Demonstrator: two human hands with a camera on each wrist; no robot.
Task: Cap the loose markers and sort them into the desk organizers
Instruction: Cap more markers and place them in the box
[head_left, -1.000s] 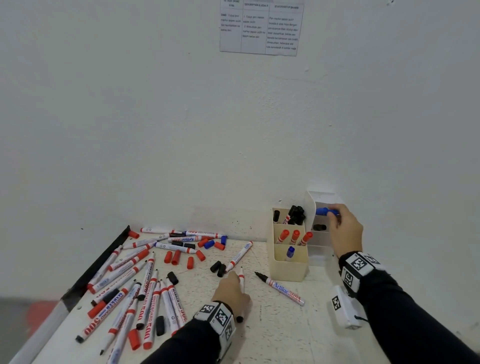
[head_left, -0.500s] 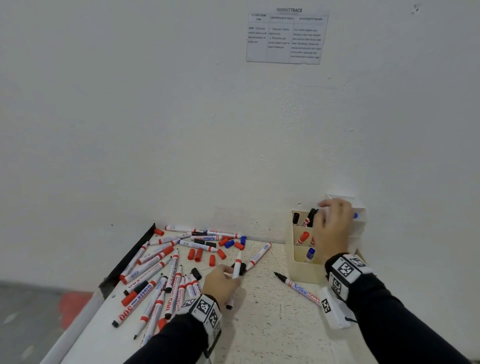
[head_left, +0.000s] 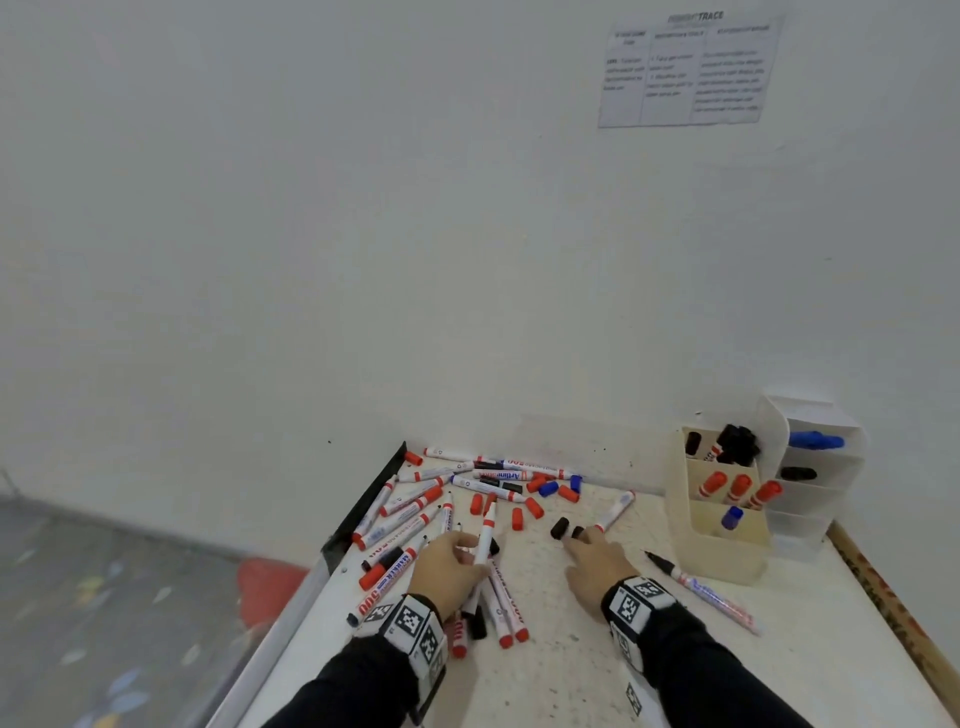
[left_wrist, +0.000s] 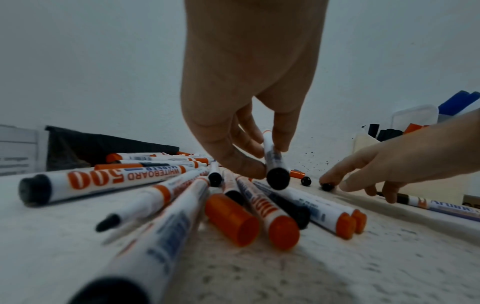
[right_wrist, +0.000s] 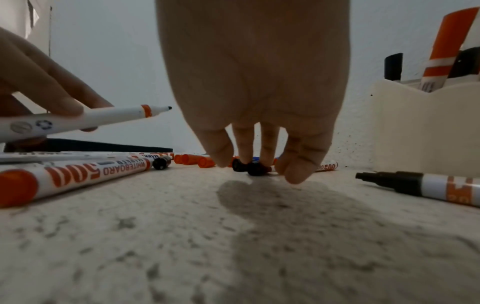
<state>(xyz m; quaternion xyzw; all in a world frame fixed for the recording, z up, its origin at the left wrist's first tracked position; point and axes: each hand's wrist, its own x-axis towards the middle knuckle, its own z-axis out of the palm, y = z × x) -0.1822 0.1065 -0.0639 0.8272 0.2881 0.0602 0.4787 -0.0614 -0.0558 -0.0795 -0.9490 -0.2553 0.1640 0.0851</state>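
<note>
My left hand (head_left: 470, 551) pinches an uncapped white marker (head_left: 485, 532) with an orange band and a black tip, lifted slightly above the pile; the left wrist view shows its black end (left_wrist: 278, 178) below the fingers (left_wrist: 233, 162). The right hand (head_left: 582, 540) reaches down with straight fingers to two loose black caps (head_left: 560, 527), and its fingertips (right_wrist: 221, 158) touch or nearly touch the caps (right_wrist: 255, 168). The cream organizer (head_left: 717, 556) holds black, red and blue markers. The white organizer (head_left: 826, 467) behind it holds a blue marker (head_left: 815, 440).
Several markers and red, blue and black caps lie scattered across the table's left and back (head_left: 467, 483). An uncapped black marker (head_left: 698, 587) lies in front of the cream organizer. A black strip (head_left: 363, 506) edges the table's left side. The wall stands close behind.
The right hand left the blue marker in the white organizer and came down to the black caps. The left hand lifted its marker off the table.
</note>
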